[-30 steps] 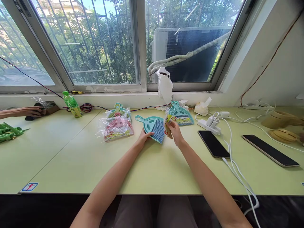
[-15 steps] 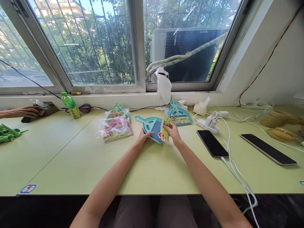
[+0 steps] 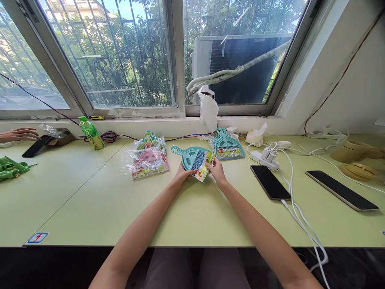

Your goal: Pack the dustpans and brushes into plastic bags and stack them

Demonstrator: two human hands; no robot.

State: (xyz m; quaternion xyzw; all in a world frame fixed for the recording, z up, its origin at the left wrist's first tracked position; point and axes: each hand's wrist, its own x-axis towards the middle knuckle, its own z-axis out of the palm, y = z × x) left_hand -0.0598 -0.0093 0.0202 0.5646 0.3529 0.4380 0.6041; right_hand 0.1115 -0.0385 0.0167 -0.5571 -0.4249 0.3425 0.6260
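A teal dustpan and brush set (image 3: 188,157) is held above the table in front of me. My left hand (image 3: 183,173) grips its lower left edge, thumb on top. A yellow printed card (image 3: 203,168) lies across the brush bristles, and my right hand (image 3: 216,170) pinches the card's right edge. Behind my right hand another teal set (image 3: 227,145) rests on the table with its own card. To the left sit pink and green sets (image 3: 148,156) in clear plastic wrap.
At the right are a black phone (image 3: 270,182), a white power strip (image 3: 264,159) with cables and a dark tablet (image 3: 341,190). A green bottle (image 3: 92,133) stands back left. Another person's hand (image 3: 21,135) is near a phone at far left.
The card has moved left and tilted over the bristles, with my right hand following it. The other person's hand has moved left, off the dark phone.
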